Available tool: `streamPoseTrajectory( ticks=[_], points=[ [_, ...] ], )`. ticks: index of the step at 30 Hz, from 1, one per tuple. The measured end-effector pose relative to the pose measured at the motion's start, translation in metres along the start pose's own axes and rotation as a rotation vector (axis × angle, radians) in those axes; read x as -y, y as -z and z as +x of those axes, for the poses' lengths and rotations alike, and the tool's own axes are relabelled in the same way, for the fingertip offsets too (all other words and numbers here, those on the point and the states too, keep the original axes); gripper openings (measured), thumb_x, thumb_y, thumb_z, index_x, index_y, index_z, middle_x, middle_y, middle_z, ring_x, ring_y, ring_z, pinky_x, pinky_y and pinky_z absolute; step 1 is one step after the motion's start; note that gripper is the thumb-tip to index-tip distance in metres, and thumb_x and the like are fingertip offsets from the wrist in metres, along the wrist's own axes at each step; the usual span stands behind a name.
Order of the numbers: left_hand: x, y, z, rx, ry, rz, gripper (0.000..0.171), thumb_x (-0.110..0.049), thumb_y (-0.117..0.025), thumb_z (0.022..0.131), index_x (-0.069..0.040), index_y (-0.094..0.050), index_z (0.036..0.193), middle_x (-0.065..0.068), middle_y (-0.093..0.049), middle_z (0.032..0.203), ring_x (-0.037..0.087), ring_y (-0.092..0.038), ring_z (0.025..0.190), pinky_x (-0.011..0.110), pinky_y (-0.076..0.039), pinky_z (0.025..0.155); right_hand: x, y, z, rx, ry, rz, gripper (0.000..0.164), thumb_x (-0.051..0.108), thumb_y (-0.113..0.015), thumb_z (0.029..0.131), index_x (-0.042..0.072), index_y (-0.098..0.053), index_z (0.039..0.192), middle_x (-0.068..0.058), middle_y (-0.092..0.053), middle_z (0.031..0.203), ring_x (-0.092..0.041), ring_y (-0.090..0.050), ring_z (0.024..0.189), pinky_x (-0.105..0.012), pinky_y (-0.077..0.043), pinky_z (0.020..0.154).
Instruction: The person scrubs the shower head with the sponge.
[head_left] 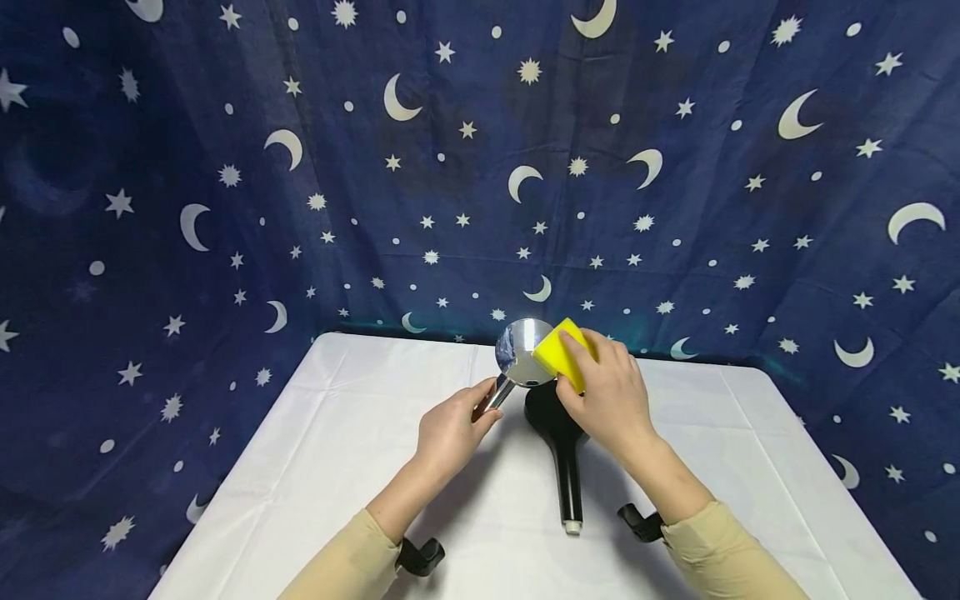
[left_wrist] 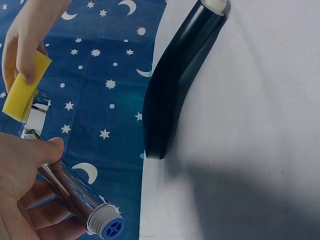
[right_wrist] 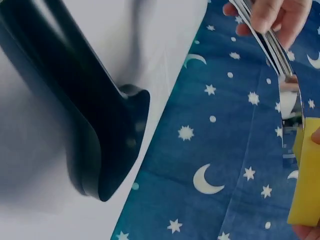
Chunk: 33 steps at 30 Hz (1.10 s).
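Note:
A shiny chrome shower head point(head_left: 517, 346) is held up above the table by my left hand point(head_left: 453, 423), whose fingers and thumb wrap its handle. In the left wrist view the handle point(left_wrist: 75, 192) ends in a white thread with a blue insert. My right hand point(head_left: 611, 396) grips a yellow sponge point(head_left: 561, 354), which touches the right side of the round chrome head. Below the hands a black shower head point(head_left: 567, 475) lies on the table, its pale threaded end toward me. Part of its round head is hidden by my right hand.
The table has a white cloth point(head_left: 337, 467). A dark blue curtain point(head_left: 480, 167) with moons and stars hangs behind it and at the sides. Black camera mounts point(head_left: 422, 557) stick out from both wrists.

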<state>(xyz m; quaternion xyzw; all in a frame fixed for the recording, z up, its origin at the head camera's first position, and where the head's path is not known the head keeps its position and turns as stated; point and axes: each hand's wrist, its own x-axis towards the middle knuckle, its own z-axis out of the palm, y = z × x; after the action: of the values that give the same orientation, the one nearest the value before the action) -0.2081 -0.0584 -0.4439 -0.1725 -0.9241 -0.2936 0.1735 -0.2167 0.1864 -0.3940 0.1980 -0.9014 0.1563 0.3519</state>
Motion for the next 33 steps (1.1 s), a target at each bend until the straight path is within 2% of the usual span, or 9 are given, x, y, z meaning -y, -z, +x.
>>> streamPoseTrajectory(
  ticks=[3, 8, 11, 14, 17, 21, 25, 29, 33],
  points=[
    [0.000, 0.000, 0.000, -0.001, -0.004, 0.002, 0.049, -0.033, -0.080, 0.091, -0.023, -0.066, 0.137, -0.011, -0.069, 0.091, 0.003, -0.060, 0.071, 0.026, -0.045, 0.055, 0.007, -0.002, -0.002, 0.013, 0.047, -0.008, 0.056, 0.025, -0.067, 0.084, 0.012, -0.064, 0.138, -0.021, -0.058, 0.133, -0.043, -0.055, 0.105, -0.054, -0.048, 0.085],
    [0.001, 0.001, 0.000, -0.006, -0.009, 0.024, 0.051, -0.033, -0.080, 0.091, -0.024, -0.066, 0.138, -0.012, -0.065, 0.085, 0.003, -0.052, 0.063, 0.024, -0.041, 0.051, 0.023, -0.008, -0.011, 0.038, 0.229, -0.037, 0.055, 0.028, -0.067, 0.084, 0.011, -0.064, 0.137, -0.022, -0.060, 0.128, -0.041, -0.059, 0.100, -0.053, -0.052, 0.081],
    [0.002, 0.001, -0.001, -0.003, -0.002, 0.019, 0.051, -0.033, -0.080, 0.091, -0.024, -0.065, 0.139, -0.010, -0.066, 0.086, 0.003, -0.053, 0.064, 0.023, -0.042, 0.051, 0.028, -0.011, -0.015, 0.048, 0.314, -0.062, 0.055, 0.028, -0.072, 0.084, 0.012, -0.065, 0.137, -0.021, -0.061, 0.128, -0.040, -0.059, 0.102, -0.054, -0.053, 0.083],
    [0.000, 0.002, -0.002, 0.011, 0.014, -0.024, 0.051, -0.034, -0.078, 0.092, -0.024, -0.064, 0.140, -0.009, -0.069, 0.093, 0.005, -0.062, 0.072, 0.024, -0.047, 0.056, 0.028, -0.011, -0.014, 0.036, 0.317, -0.061, 0.057, 0.028, -0.078, 0.083, 0.015, -0.065, 0.137, -0.019, -0.061, 0.130, -0.039, -0.058, 0.104, -0.053, -0.053, 0.083],
    [-0.002, 0.001, -0.003, 0.050, 0.043, -0.119, 0.051, -0.034, -0.075, 0.095, -0.026, -0.062, 0.143, -0.008, -0.070, 0.099, 0.008, -0.067, 0.082, 0.027, -0.051, 0.062, 0.027, -0.010, -0.012, 0.012, 0.296, -0.043, 0.059, 0.024, -0.081, 0.082, 0.017, -0.065, 0.138, -0.016, -0.061, 0.132, -0.039, -0.056, 0.106, -0.052, -0.052, 0.081],
    [-0.008, -0.001, -0.004, 0.148, 0.089, -0.289, 0.051, -0.030, -0.073, 0.098, -0.026, -0.057, 0.146, -0.007, -0.068, 0.105, 0.011, -0.067, 0.089, 0.030, -0.054, 0.069, 0.027, -0.009, -0.010, -0.017, 0.316, -0.028, 0.056, 0.020, -0.080, 0.083, 0.018, -0.066, 0.138, -0.014, -0.062, 0.133, -0.039, -0.056, 0.109, -0.052, -0.052, 0.082],
    [-0.013, -0.004, -0.009, 0.255, 0.132, -0.409, 0.058, -0.021, -0.073, 0.097, -0.017, -0.049, 0.150, -0.002, -0.066, 0.113, 0.015, -0.067, 0.097, 0.032, -0.056, 0.078, 0.026, -0.009, -0.010, -0.020, 0.325, -0.035, 0.054, 0.017, -0.079, 0.084, 0.018, -0.067, 0.137, -0.013, -0.062, 0.134, -0.039, -0.055, 0.112, -0.051, -0.051, 0.085],
    [-0.016, -0.006, -0.012, 0.311, 0.149, -0.454, 0.065, -0.013, -0.072, 0.096, -0.012, -0.041, 0.154, 0.003, -0.064, 0.120, 0.020, -0.067, 0.104, 0.034, -0.057, 0.082, 0.023, -0.008, -0.012, 0.000, 0.329, -0.053, 0.056, 0.017, -0.080, 0.084, 0.018, -0.066, 0.138, -0.014, -0.062, 0.135, -0.039, -0.054, 0.114, -0.051, -0.051, 0.087],
    [-0.016, -0.006, -0.012, 0.327, 0.133, -0.449, 0.065, -0.014, -0.068, 0.099, -0.017, -0.038, 0.157, 0.002, -0.062, 0.122, 0.017, -0.066, 0.099, 0.033, -0.056, 0.079, 0.019, -0.007, -0.012, -0.003, 0.334, -0.054, 0.053, 0.016, -0.078, 0.085, 0.017, -0.067, 0.136, -0.014, -0.063, 0.133, -0.040, -0.056, 0.112, -0.052, -0.052, 0.088]
  ],
)
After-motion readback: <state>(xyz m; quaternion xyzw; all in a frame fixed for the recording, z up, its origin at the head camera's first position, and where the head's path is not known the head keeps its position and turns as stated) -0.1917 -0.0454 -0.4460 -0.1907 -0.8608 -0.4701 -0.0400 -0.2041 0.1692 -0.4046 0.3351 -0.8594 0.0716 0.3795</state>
